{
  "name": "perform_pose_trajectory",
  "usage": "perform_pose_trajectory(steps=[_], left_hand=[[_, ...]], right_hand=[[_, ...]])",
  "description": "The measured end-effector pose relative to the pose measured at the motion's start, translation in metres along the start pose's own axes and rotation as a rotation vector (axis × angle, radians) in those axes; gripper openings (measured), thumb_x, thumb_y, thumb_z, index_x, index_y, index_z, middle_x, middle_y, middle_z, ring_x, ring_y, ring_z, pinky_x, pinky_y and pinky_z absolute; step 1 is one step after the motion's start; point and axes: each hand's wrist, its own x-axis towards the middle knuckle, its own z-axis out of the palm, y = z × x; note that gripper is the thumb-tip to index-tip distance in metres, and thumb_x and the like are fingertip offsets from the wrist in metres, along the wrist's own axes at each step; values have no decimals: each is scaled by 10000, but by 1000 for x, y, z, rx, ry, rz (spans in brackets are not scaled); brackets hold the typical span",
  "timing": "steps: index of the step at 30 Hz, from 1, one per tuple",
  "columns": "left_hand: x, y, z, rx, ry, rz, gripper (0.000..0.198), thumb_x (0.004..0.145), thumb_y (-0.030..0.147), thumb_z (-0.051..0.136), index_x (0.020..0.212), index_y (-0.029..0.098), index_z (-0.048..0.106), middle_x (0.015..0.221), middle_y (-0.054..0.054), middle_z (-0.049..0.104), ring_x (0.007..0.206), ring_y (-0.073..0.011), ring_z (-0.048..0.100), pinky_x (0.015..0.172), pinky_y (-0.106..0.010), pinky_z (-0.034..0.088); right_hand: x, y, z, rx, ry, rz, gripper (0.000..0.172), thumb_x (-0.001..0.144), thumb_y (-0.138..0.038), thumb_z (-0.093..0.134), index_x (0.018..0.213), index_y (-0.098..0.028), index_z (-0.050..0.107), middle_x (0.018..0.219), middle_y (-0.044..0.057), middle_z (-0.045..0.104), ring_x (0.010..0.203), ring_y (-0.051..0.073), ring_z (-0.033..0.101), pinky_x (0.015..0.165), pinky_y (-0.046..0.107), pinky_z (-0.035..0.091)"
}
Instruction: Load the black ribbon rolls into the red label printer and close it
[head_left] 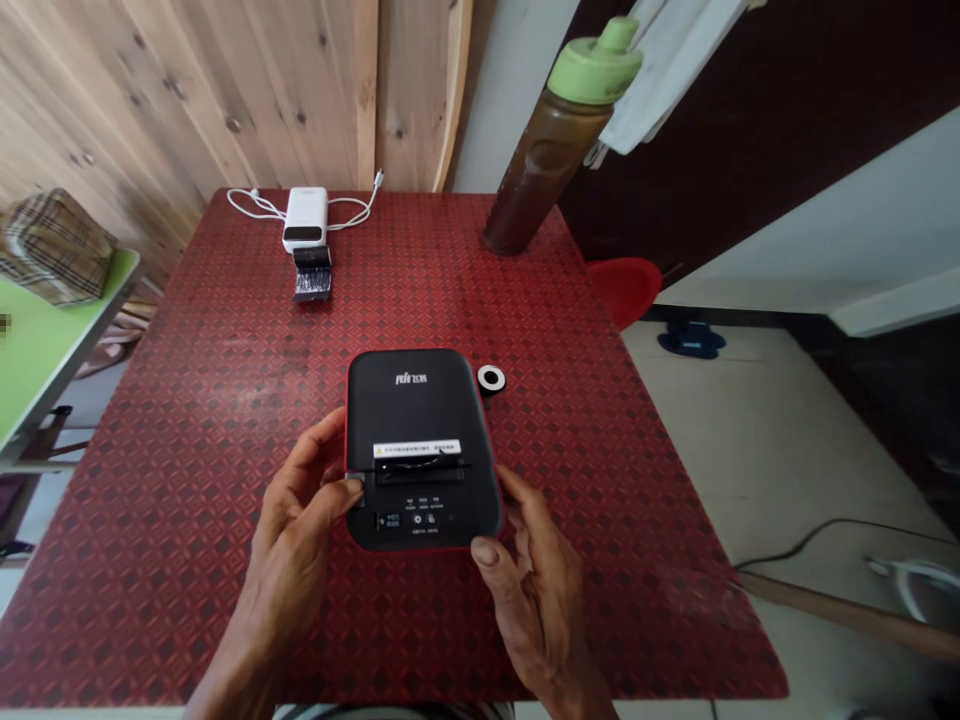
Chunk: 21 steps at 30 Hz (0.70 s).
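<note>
A black portable printer (420, 415) with a red edge stands on the table in front of me. A white warning strip (417, 449) crosses it above a narrow paper slot, and a small lit screen with buttons shows near its front. My left hand (300, 510) grips the left side, thumb pressed on a grey latch (353, 490). My right hand (536, 580) holds the right side, its thumb at the front corner; some fingertips are hidden. Beside the printer's right edge lies a small roll (492, 379) with a white face and dark centre.
The red patterned table (225, 560) carries a white power bank (305, 217) with a cable, a crinkled black strip (313, 275) and a tall brown bottle (551, 145) with a green lid. A red stool (626, 288) stands beyond the right edge. A green table (60, 350) is at left.
</note>
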Motion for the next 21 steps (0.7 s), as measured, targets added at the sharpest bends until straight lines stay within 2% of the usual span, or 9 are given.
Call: perform_pose_trajectory(steps=[2, 5, 9, 11, 13, 15, 18, 21], left_hand=[[0, -1, 0, -3, -10, 8, 559, 930, 332, 796, 1480, 333, 697, 1516, -51, 723, 1430, -321, 643, 1185, -456, 506], [0, -3, -1, 21, -31, 26, 544, 941, 338, 780, 1478, 332, 692, 1514, -48, 727, 1415, -307, 653, 1148, -427, 531], [0, -7, -4, 58, -42, 55, 543, 952, 387, 768, 1486, 337, 682, 1538, -51, 712, 1407, -309, 657, 1123, -414, 541], [1, -11, -6, 70, -48, 56, 562, 974, 407, 744, 1524, 349, 650, 1566, -53, 690, 1406, -309, 654, 1123, -419, 536], [1, -14, -9, 92, -53, 71, 575, 987, 422, 732, 1547, 349, 628, 1585, -59, 671, 1398, -310, 656, 1127, -428, 530], [2, -17, -12, 99, -72, 86, 584, 991, 437, 734, 1555, 343, 616, 1589, -66, 664, 1397, -321, 656, 1127, -442, 534], [2, -20, -14, 89, -103, 117, 586, 1001, 453, 730, 1561, 335, 602, 1601, -70, 653, 1432, -339, 633, 1130, -459, 543], [1, -20, -13, 87, -105, 152, 586, 1002, 467, 733, 1553, 313, 606, 1624, -82, 633, 1477, -346, 602, 1180, -486, 518]], right_hand=[[1, -2, 0, 12, -4, -10, 517, 1092, -554, 572, 1518, -262, 591, 1315, 126, 804, 1094, 283, 821, 818, 391, 692], [2, -4, -2, -6, -19, -25, 495, 1102, -519, 564, 1520, -254, 585, 1330, 122, 800, 1119, 280, 818, 874, 405, 695], [9, -10, -16, -47, -42, -70, 498, 1108, -525, 565, 1519, -246, 596, 1378, 124, 789, 1174, 285, 810, 939, 426, 692], [21, -17, -25, -101, -18, -146, 460, 1113, -480, 583, 1506, -244, 618, 1394, 123, 782, 1226, 286, 791, 996, 448, 678], [39, -27, -30, -181, 25, -273, 342, 1114, -334, 613, 1439, -244, 668, 1362, 115, 792, 1242, 270, 776, 1060, 469, 652], [63, -38, -29, -249, 9, -430, 279, 1099, -159, 609, 1343, -241, 718, 1275, 96, 819, 1193, 240, 779, 1078, 462, 639], [100, -52, -16, -362, -191, -605, 266, 1075, -55, 602, 1241, -192, 758, 1214, 99, 834, 1152, 233, 773, 1068, 442, 637], [129, -62, 2, -540, -470, -596, 184, 1052, -50, 635, 1073, -164, 778, 1120, 105, 837, 1129, 260, 770, 1041, 439, 630]])
